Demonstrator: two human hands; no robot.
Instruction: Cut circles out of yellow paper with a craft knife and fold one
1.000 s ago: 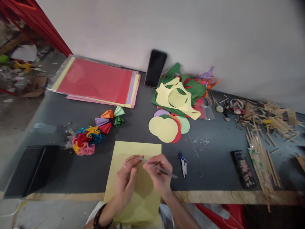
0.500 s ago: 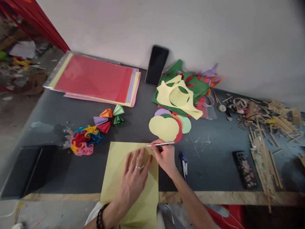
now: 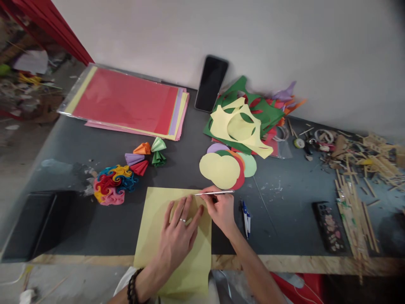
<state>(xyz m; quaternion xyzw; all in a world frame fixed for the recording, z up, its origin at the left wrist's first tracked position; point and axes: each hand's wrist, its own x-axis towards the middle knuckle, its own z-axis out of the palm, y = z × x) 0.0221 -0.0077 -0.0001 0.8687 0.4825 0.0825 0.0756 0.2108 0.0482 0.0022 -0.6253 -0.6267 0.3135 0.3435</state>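
A pale yellow sheet of paper point(image 3: 148, 236) lies at the near edge of the table and hangs over it. My left hand point(image 3: 179, 234) rests flat on this sheet, fingers spread, with a ring on one finger. At the sheet's top right corner, my right hand point(image 3: 220, 210) pinches a slim silvery pen point(image 3: 218, 193). The pen lies nearly level, its pointed end to the left, close to the paper. Just beyond that hand are overlapping rounded paper cut-outs point(image 3: 220, 169) in yellow, red, green and other colours.
Bagged coloured paper point(image 3: 126, 101) lies back left. Folded paper pieces point(image 3: 142, 148) and a curled colourful shape point(image 3: 112, 185) are nearer. A phone point(image 3: 211, 83) leans on the wall beside paper offcuts point(image 3: 243, 118). Blue-white pens point(image 3: 246, 219), a patterned phone point(image 3: 329, 228) and thin sticks point(image 3: 352, 211) lie right.
The view has shifted slightly. Both hands keep nearly the same place on the paper, and the pen is still in my right hand.
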